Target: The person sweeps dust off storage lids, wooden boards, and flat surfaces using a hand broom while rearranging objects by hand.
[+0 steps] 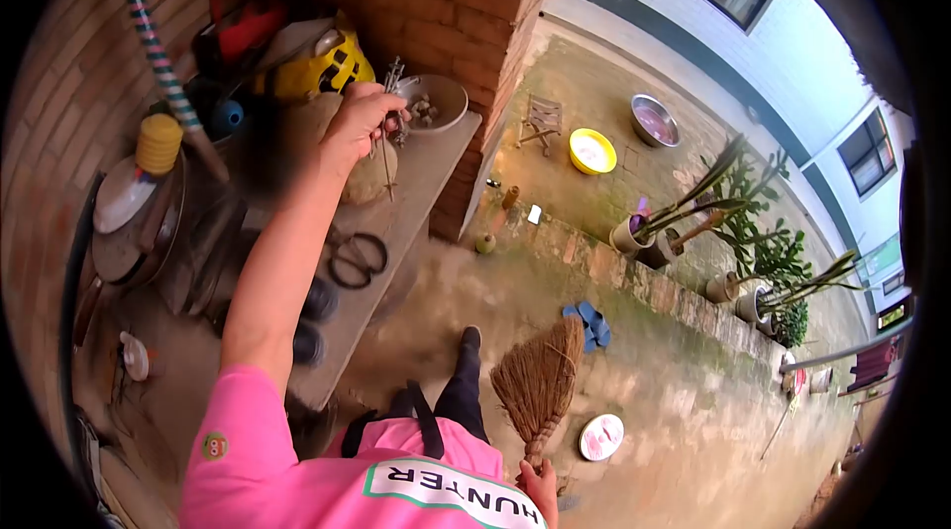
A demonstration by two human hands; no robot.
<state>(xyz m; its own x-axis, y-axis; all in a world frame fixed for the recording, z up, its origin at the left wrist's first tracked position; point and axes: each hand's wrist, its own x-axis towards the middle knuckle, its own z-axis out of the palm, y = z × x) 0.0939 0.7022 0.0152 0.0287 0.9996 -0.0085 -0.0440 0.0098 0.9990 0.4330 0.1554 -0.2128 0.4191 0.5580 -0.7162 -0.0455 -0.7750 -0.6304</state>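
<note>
My left hand [365, 120] is closed on a bundle of thin metal pieces [394, 128] above the grey ledge, beside a pale bowl [451, 105] with small lumps in it. Just below the hand sits a round tan object [369, 177]. My right hand [540, 485] grips the handle of a straw broom [538, 380] near the bottom of the view, its bristles fanned out over the floor. Black-handled scissors [358, 261] lie on the ledge [401, 232].
Blue slippers [588, 326] and a round pink-and-white item [601, 438] lie on the floor. Farther off are a yellow basin [592, 151], a metal basin [655, 121], a small stool [541, 123] and potted plants [728, 286]. A brick pillar [485, 44] stands behind the ledge.
</note>
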